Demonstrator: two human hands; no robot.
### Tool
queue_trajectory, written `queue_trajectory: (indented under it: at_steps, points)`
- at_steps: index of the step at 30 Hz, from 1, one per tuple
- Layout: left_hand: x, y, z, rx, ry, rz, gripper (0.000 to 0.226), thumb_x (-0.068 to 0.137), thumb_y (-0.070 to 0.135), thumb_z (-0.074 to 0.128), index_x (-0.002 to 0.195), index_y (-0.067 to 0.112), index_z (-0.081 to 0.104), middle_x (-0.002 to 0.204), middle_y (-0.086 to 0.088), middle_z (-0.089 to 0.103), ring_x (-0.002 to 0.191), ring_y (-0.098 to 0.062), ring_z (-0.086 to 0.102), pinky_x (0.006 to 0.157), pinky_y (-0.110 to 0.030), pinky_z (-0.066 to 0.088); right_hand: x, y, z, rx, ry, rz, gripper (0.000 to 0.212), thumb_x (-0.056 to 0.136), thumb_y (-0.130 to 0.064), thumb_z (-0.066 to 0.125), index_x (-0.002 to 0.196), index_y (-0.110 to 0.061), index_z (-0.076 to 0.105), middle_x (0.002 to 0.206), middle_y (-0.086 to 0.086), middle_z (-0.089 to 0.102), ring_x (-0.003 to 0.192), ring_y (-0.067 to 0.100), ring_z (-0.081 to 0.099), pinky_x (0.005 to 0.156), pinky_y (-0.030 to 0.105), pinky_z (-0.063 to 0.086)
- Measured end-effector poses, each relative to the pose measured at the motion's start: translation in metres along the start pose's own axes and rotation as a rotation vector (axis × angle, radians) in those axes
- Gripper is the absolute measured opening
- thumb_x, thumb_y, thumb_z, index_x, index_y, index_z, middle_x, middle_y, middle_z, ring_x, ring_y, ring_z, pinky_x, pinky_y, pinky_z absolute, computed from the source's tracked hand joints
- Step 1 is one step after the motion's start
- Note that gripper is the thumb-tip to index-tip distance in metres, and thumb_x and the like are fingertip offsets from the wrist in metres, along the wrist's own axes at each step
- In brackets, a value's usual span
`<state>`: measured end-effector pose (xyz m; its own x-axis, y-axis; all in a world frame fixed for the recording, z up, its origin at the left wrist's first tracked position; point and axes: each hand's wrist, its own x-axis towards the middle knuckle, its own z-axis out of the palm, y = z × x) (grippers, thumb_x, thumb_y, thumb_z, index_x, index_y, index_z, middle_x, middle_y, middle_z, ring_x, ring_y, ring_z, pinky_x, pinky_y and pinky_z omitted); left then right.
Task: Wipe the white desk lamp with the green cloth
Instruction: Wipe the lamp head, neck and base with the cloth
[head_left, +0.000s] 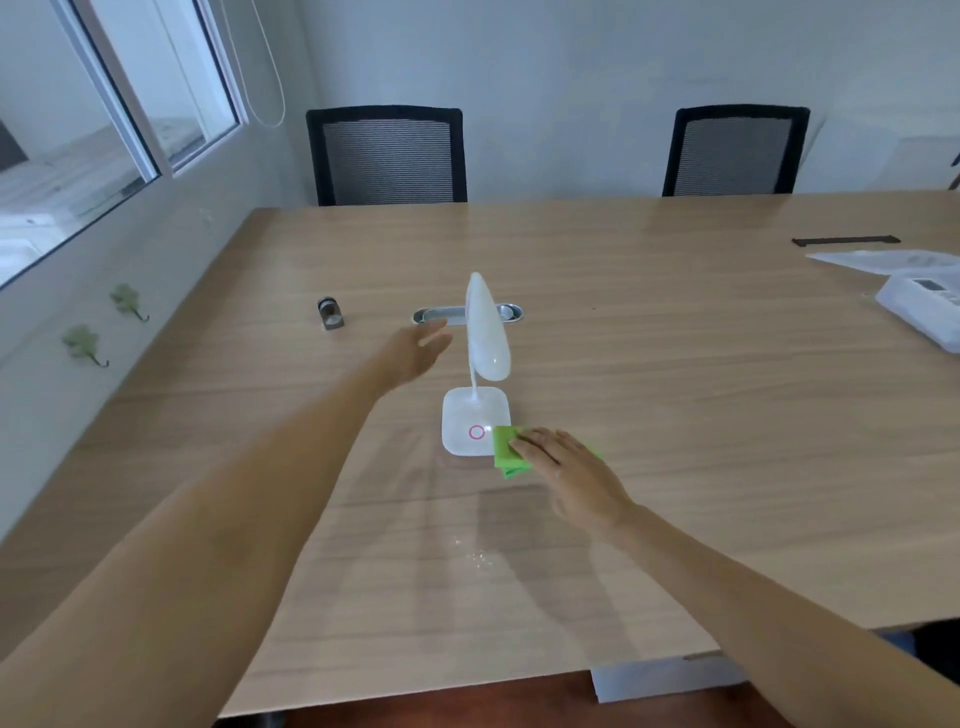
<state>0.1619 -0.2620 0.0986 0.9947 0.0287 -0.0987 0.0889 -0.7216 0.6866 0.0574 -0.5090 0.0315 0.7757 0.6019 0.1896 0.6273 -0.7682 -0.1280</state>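
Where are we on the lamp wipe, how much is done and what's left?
Nothing shows as finished; no wiped area can be told apart. In hand: the right hand presses the green cloth flat at the near right corner of the lamp base, beside the pink ring. The left hand, open, reaches toward the lamp head without touching it. Left: the rest of the base, the thin neck and the head.
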Motion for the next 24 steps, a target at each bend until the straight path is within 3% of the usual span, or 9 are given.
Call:
queue_trajectory:
  at_steps: [3, 6, 10, 13, 16, 19, 24]
  points:
    - [-0.004, -0.045, 0.026, 0.309, -0.127, 0.085, 0.066, 0.093, 0.036, 0.054, 0.152, 0.02, 0.028, 0.159, -0.003, 0.03, 0.146, -0.02, 0.028, 0.12, -0.032, 0.021, 0.032, 0.01, 0.019, 0.042, -0.012, 0.087, 0.065, 0.075, 0.011, 0.048, 0.138, -0.006, 0.044, 0.144, 0.01, 0.046, 0.135, 0.026, 0.041, 0.116, 0.038, 0.033]
    - [-0.007, -0.073, 0.044, 0.42, -0.283, 0.111, 0.084, 0.087, 0.04, 0.062, 0.154, 0.02, 0.016, 0.163, -0.005, 0.014, 0.151, -0.019, 0.014, 0.121, -0.03, 0.012, 0.063, 0.013, 0.034, 0.042, -0.021, 0.091, 0.062, 0.082, 0.007, 0.044, 0.141, -0.009, 0.039, 0.149, 0.008, 0.041, 0.14, 0.025, 0.033, 0.119, 0.039, 0.027]
    - [-0.002, -0.087, 0.057, 0.494, -0.361, 0.155, 0.085, 0.087, 0.04, 0.062, 0.154, 0.015, 0.017, 0.163, -0.007, 0.017, 0.149, -0.022, 0.019, 0.118, -0.027, 0.015, 0.094, 0.013, 0.052, 0.007, -0.095, 0.01, 0.061, 0.086, 0.004, 0.042, 0.144, -0.012, 0.033, 0.154, 0.004, 0.033, 0.144, 0.021, 0.024, 0.121, 0.035, 0.021]
    - [0.005, -0.086, 0.061, 0.498, -0.358, 0.212, 0.071, 0.09, 0.038, 0.058, 0.15, 0.011, 0.031, 0.158, -0.006, 0.029, 0.142, -0.026, 0.033, 0.117, -0.031, 0.023, 0.106, 0.018, 0.062, 0.009, -0.151, 0.011, 0.06, 0.088, 0.0, 0.041, 0.145, -0.015, 0.032, 0.155, 0.0, 0.032, 0.143, 0.018, 0.026, 0.12, 0.034, 0.023]
    - [0.007, -0.088, 0.063, 0.45, -0.346, 0.251, 0.062, 0.09, 0.034, 0.06, 0.143, 0.008, 0.043, 0.157, -0.004, 0.032, 0.144, -0.021, 0.033, 0.12, -0.029, 0.015, 0.107, 0.021, 0.067, 0.06, -0.165, 0.009, 0.061, 0.087, 0.003, 0.041, 0.145, -0.015, 0.033, 0.155, 0.0, 0.031, 0.143, 0.018, 0.026, 0.12, 0.031, 0.022]
    - [0.008, -0.092, 0.064, 0.48, -0.332, 0.259, 0.067, 0.091, 0.034, 0.059, 0.149, 0.012, 0.033, 0.16, -0.003, 0.026, 0.148, -0.019, 0.025, 0.115, -0.02, 0.006, 0.102, 0.018, 0.068, 0.095, -0.156, 0.025, 0.062, 0.086, 0.006, 0.04, 0.144, -0.014, 0.035, 0.155, 0.001, 0.032, 0.143, 0.019, 0.026, 0.121, 0.03, 0.019]
    - [0.01, -0.093, 0.064, 0.523, -0.348, 0.202, 0.073, 0.091, 0.044, 0.055, 0.152, 0.02, 0.024, 0.161, 0.005, 0.022, 0.149, -0.019, 0.019, 0.122, -0.03, 0.016, 0.066, 0.014, 0.06, 0.17, -0.149, -0.038, 0.059, 0.083, 0.011, 0.041, 0.138, -0.011, 0.046, 0.147, 0.004, 0.045, 0.139, 0.022, 0.036, 0.119, 0.032, 0.027]
